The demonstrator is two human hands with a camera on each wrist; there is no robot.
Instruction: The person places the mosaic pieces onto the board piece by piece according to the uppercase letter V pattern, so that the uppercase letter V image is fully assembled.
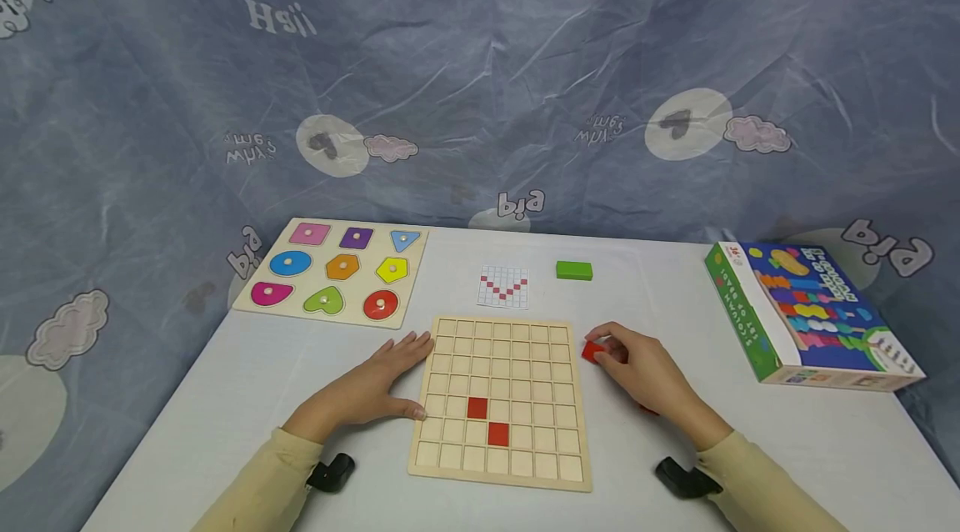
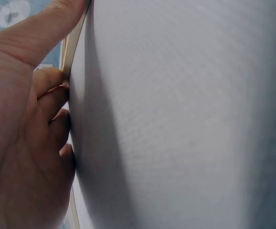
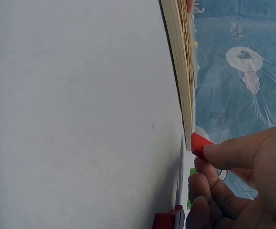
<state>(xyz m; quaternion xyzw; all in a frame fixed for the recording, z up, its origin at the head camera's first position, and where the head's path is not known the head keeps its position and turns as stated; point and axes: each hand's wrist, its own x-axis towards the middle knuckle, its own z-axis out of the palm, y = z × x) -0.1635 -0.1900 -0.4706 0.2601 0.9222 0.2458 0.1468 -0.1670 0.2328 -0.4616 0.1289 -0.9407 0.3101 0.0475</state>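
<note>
A wooden grid board (image 1: 521,365) lies on the table, with two red square tiles sitting diagonally in its cells, one tile (image 1: 477,408) upper left of the other (image 1: 498,434). My left hand (image 1: 367,390) rests at the board's left edge, fingers straight and thumb touching the rim. Beside the upper right edge, my right hand (image 1: 637,361) pinches a red square tile (image 3: 201,145) between thumb and fingers. Under that hand, more red pieces (image 3: 164,220) lie on the table, mostly hidden in the head view. A pattern card (image 1: 503,288) with red squares in a V lies behind the board.
A green block (image 1: 573,271) stands right of the card. At the back left lies a shape puzzle board (image 1: 352,290) with coloured knobbed pieces. A colourful game box (image 1: 817,315) occupies the right side. A patterned cloth (image 1: 480,98) hangs behind the table.
</note>
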